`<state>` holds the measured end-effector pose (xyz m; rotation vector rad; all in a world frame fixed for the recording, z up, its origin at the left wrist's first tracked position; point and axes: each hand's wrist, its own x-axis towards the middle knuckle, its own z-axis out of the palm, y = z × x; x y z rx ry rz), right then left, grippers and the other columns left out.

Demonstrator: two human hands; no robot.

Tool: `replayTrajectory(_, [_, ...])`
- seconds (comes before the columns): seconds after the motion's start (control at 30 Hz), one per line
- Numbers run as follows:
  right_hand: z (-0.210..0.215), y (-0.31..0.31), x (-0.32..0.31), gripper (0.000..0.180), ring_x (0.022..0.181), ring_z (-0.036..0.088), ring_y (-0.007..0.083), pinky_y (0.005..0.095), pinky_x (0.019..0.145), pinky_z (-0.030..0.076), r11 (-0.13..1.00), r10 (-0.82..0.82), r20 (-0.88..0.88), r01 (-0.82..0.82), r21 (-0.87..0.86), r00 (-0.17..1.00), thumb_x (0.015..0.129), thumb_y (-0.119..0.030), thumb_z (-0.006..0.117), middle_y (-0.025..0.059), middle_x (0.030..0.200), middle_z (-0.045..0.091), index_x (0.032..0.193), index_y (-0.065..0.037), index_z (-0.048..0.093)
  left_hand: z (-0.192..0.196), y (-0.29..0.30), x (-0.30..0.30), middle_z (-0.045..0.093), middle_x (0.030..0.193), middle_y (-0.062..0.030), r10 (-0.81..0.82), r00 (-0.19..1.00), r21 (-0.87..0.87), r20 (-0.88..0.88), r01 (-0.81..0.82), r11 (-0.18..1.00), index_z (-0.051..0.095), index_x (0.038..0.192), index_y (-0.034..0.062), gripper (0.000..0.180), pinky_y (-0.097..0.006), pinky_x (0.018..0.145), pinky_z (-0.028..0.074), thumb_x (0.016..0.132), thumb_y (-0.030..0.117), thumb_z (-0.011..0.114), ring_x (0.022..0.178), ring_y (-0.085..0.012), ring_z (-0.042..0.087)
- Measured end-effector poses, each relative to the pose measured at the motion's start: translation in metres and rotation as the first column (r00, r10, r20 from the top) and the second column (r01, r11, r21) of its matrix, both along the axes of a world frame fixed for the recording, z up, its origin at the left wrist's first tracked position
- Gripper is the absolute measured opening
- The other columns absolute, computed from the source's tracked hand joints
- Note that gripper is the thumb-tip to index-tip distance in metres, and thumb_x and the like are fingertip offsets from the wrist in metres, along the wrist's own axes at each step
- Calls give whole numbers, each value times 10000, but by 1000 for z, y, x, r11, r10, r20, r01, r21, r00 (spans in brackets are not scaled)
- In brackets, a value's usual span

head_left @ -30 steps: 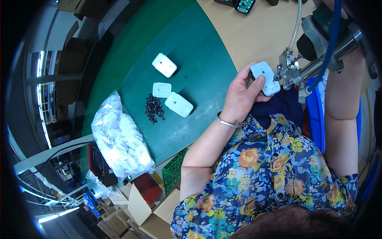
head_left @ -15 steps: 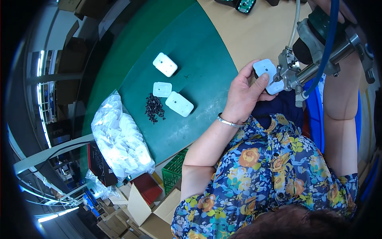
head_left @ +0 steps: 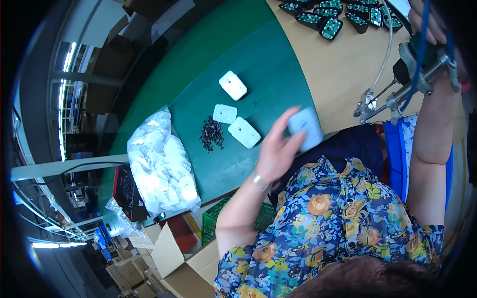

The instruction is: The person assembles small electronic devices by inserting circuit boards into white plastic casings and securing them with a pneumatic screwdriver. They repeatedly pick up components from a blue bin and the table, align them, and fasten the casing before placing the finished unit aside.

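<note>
**Assembly bench, head view: a white housing held over the mat edge**

Green mat [head_left: 258,64] covers the left of the bench; bare wooden top [head_left: 343,74] lies to the right. A clear bag of white parts [head_left: 161,166] sits at the mat's near-left edge. Three white plastic plates [head_left: 243,132] lie on the mat, with a heap of small black screws [head_left: 211,134] just beside them. Dark modules with green boards [head_left: 330,22] line the far edge.

The left hand [head_left: 278,149] grips a white rounded housing [head_left: 306,128], fingers closed around its lower end, above the mat's right border. It looks smooth, pale and somewhat motion-blurred. The right hand [head_left: 430,25] is wrapped about a suspended powered screwdriver [head_left: 415,74], held clear of the housing.

Judged step: the housing appears to be between fastening and set-down. Any next move calls for a steady grip.
</note>
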<state>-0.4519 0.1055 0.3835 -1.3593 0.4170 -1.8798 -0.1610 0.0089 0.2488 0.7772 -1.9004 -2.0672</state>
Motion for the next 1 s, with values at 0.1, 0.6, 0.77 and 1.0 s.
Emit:
replayTrajectory(0.1, [15, 22, -13, 431, 676, 650, 207, 283, 552, 578, 996, -85, -37, 84, -27, 996, 907, -227, 461, 156, 858, 583, 1186, 85, 357, 17, 0, 56, 499, 1145, -87, 107, 993, -93, 53, -102, 990, 360, 1295, 25, 448, -233, 686, 494, 870, 20, 500, 890, -126, 551])
replayTrajectory(0.6, [-63, 95, -89, 425, 1131, 490, 223, 327, 951, 391, 386, -521, -726, 882, 269, 449, 852, -171, 588, 126, 1176, 529, 1212, 12, 454, -11, -20, 142, 586, 810, -103, 614, 768, -873, -179, -412, 260, 312, 1278, -46, 452, -198, 480, 366, 869, 47, 480, 513, -103, 480])
replayTrajectory(0.77, [-180, 99, -168, 825, 1172, 404, 333, 398, 989, 344, -378, -336, -882, 905, -196, -331, 672, -375, 746, 202, 1261, 413, 1311, -46, 340, 16, 18, 80, 564, 727, -75, 458, 858, -631, -233, -492, 600, 360, 1234, -49, 465, -187, 469, 345, 795, -27, 512, 510, -81, 479])
replayTrajectory(1.0, [-192, 88, -209, 791, 1203, 388, 354, 459, 978, 344, -254, -175, -931, 928, -272, -320, 648, -478, 700, 179, 1315, 392, 1303, -149, 404, 8, 42, -7, 450, 1178, -190, 12, 976, -600, -216, -142, 787, 400, 1196, -72, 434, -208, 576, 473, 807, 10, 575, 607, -122, 568])
